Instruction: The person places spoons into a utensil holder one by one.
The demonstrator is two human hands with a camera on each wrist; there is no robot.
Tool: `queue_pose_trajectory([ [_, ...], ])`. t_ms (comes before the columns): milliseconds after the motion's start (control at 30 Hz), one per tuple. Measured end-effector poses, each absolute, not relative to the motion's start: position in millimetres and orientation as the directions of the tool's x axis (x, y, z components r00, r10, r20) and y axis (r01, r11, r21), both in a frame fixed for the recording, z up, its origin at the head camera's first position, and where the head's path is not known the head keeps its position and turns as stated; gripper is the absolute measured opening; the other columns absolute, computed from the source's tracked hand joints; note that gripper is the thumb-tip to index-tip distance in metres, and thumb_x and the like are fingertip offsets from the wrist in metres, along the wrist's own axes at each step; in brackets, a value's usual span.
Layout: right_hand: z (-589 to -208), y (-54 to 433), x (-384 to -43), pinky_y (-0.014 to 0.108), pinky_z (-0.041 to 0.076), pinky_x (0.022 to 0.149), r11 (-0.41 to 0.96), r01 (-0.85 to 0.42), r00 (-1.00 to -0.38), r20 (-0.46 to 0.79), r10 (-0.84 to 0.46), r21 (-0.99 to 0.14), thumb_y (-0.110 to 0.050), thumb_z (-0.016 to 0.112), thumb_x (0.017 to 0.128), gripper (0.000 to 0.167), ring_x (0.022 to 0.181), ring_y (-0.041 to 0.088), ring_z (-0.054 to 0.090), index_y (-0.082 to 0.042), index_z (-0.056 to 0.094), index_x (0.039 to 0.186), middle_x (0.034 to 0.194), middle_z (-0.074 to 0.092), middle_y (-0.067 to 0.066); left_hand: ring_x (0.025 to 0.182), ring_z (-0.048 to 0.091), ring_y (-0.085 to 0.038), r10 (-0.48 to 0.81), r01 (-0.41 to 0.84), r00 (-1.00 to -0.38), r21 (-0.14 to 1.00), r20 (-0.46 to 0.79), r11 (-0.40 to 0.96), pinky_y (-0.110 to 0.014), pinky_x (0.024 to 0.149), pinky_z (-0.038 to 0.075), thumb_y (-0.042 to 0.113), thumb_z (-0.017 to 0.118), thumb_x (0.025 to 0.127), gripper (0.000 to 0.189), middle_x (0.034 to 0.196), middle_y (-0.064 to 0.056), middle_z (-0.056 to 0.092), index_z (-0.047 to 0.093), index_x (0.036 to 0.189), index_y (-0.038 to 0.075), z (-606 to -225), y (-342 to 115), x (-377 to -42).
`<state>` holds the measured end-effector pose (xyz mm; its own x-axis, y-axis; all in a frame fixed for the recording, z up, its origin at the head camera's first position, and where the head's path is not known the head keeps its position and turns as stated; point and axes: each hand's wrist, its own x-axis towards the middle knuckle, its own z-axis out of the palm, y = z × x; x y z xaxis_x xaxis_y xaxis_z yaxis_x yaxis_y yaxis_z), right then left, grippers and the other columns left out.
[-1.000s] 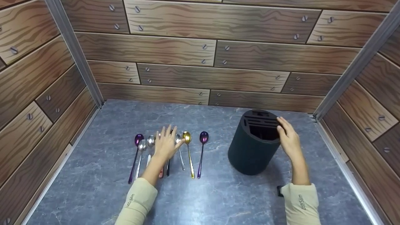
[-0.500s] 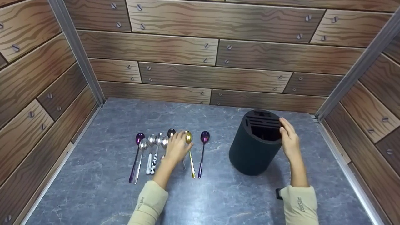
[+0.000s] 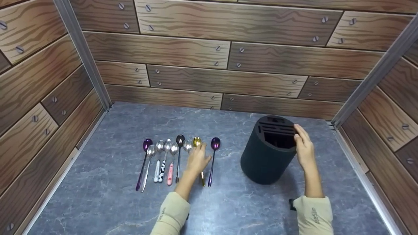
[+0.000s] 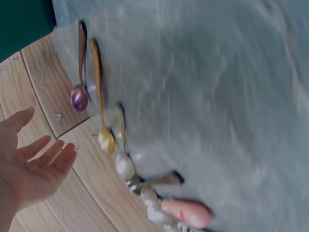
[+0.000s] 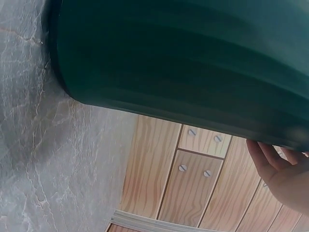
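My left hand is above the row of spoons, nearest the gold spoon, whose handle it partly covers. The left wrist view shows that hand with spread, slightly bent fingers, holding nothing and apart from the spoons. To its right lies a purple spoon; to its left lie a black spoon, a pink-handled spoon, a cow-patterned spoon and several others. On the right, a dark green cylindrical knife block stands with a slotted top. My right hand rests on its right side near the rim.
Wood-patterned walls close in the back and both sides, with metal strips at the corners. The grey marbled tabletop extends in front of the spoons and between them and the block.
My left hand has moved right along the row, from the middle spoons to the gold one, uncovering the black and pink-handled spoons. My right hand stays at the block.
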<state>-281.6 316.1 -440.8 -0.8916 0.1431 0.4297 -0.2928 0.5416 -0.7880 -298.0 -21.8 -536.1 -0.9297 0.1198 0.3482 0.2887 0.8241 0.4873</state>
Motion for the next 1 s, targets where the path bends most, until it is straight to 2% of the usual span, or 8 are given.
queue_pose_trajectory([
  [433, -440.0, 315.4, -281.7, 0.031, 0.02, 0.106, 0.531, -0.307, -0.888, 0.438, 0.139, -0.79, -0.012, 0.038, 0.099, 0.038, 0.13, 0.029, 0.028, 0.005, 0.043, 0.133, 0.14, 0.037, 0.018, 0.082, 0.058, -0.034, 0.009, 0.194, -0.932, 0.48, 0.361, 0.856, -0.042, 0.064, 0.051, 0.01, 0.074, 0.073, 0.033, 0.093, -0.018, 0.057, 0.061, 0.099, -0.005, -557.1, -1.0, -295.9],
  [633, -442.1, 315.0, -281.2, 0.031, 0.021, 0.105, 0.538, -0.299, -0.887, 0.438, 0.149, -0.788, -0.011, 0.039, 0.098, 0.038, 0.129, 0.029, 0.03, 0.004, 0.044, 0.132, 0.139, 0.038, 0.018, 0.075, 0.057, -0.035, -0.034, 0.18, -0.928, 0.526, 0.372, 0.831, -0.042, 0.062, 0.049, 0.004, 0.073, 0.069, 0.024, 0.082, -0.017, 0.056, 0.06, 0.086, -0.005, -565.1, 4.8, -293.2],
  [800, -441.2, 315.5, -280.4, 0.032, 0.02, 0.105, 0.538, -0.302, -0.886, 0.44, 0.147, -0.787, -0.01, 0.039, 0.098, 0.038, 0.129, 0.031, 0.029, 0.005, 0.044, 0.132, 0.139, 0.038, 0.019, 0.073, 0.057, -0.036, -0.104, 0.12, -0.933, 0.568, 0.346, 0.814, -0.042, 0.064, 0.049, 0.006, 0.073, 0.068, 0.02, 0.078, -0.016, 0.055, 0.059, 0.078, -0.003, -570.2, 10.9, -293.0],
  [900, -440.5, 314.7, -280.0, 0.032, 0.02, 0.106, 0.532, -0.312, -0.882, 0.448, 0.145, -0.787, -0.009, 0.039, 0.098, 0.037, 0.129, 0.031, 0.029, 0.006, 0.043, 0.132, 0.139, 0.037, 0.02, 0.077, 0.057, -0.035, -0.12, 0.106, -0.923, 0.541, 0.366, 0.834, -0.042, 0.067, 0.048, 0.01, 0.072, 0.07, 0.02, 0.083, -0.017, 0.057, 0.06, 0.08, -0.002, -586.6, 14.3, -300.9],
  [1000, -440.9, 313.8, -280.2, 0.033, 0.02, 0.106, 0.53, -0.315, -0.882, 0.448, 0.142, -0.788, -0.007, 0.038, 0.098, 0.037, 0.129, 0.032, 0.029, 0.007, 0.042, 0.132, 0.139, 0.037, 0.021, 0.074, 0.055, -0.033, -0.111, 0.149, -0.882, 0.493, 0.458, 0.857, -0.04, 0.065, 0.047, 0.015, 0.073, 0.068, 0.023, 0.079, -0.016, 0.055, 0.059, 0.077, -0.001, -637.8, 18.0, -328.0],
])
